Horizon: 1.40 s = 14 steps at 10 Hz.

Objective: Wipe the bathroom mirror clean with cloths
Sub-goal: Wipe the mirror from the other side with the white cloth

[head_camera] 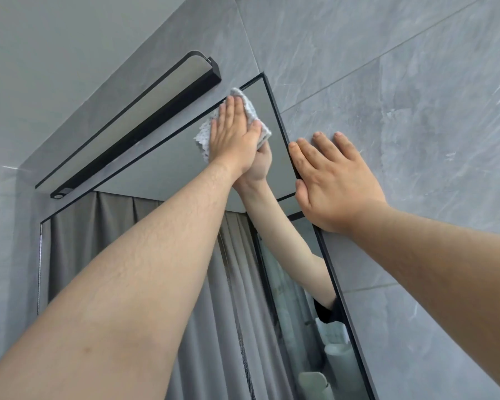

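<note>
Wiping top right corner of mirror (168, 171): cloth (254, 114) pinned under left hand (234, 134), fingers (233, 109) straight, flat. Right hand (332, 183) splayed on tiled wall (416, 111), thumb at frame. Likely risks: ungripped cloth slipping free; fingertips catching light bar (145, 125) above.

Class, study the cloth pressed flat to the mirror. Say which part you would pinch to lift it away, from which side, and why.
Probably at the scalloped lower-left edge of the cloth, pinched from the left: it sticks out free of the left hand, whose flat palm pins the middle against the mirror.
</note>
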Motion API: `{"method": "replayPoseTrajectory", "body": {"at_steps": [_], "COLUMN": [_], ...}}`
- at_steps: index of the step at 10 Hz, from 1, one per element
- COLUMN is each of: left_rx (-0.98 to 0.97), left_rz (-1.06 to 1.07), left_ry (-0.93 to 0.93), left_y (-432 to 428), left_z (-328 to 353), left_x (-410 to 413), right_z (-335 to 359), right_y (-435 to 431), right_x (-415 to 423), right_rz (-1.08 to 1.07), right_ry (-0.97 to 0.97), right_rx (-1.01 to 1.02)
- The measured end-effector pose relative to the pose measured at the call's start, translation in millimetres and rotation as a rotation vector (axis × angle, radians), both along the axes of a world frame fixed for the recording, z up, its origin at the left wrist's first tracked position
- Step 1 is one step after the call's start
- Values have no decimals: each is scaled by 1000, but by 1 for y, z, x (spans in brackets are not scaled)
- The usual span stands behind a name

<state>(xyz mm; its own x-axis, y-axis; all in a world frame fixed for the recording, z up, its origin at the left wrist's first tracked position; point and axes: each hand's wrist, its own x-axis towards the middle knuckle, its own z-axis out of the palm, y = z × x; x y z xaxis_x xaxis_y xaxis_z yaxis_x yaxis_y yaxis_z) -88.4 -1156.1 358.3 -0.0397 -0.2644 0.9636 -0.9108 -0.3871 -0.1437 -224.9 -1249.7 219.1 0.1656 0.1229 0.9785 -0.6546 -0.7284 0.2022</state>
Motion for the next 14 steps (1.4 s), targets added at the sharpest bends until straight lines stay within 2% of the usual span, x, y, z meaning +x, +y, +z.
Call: {"method": "replayPoseTrajectory", "body": {"at_steps": [3, 6, 9, 10, 11, 14], "left_rx": [-166, -414, -603, -613, -558, -328], "left_rz": [7, 38, 73, 62, 63, -13], "left_ry": [296, 597, 887, 913, 853, 458], "left_y": [51, 103, 139, 138, 127, 89], "left_z": [-17, -124, -250, -262, -257, -243], "left_x": [105, 237, 308, 301, 280, 189], "right_z": [0, 0, 0, 0, 0, -4], "right_y": [-1, -2, -3, -3, -3, 0], "right_x": [1, 1, 1, 1, 2, 1], "right_rz": [-2, -2, -20, -23, -19, -9], "right_ry": [-8, -19, -19, -20, -21, -14], "right_rx": [-3, -9, -17, -5, -16, -8]}}
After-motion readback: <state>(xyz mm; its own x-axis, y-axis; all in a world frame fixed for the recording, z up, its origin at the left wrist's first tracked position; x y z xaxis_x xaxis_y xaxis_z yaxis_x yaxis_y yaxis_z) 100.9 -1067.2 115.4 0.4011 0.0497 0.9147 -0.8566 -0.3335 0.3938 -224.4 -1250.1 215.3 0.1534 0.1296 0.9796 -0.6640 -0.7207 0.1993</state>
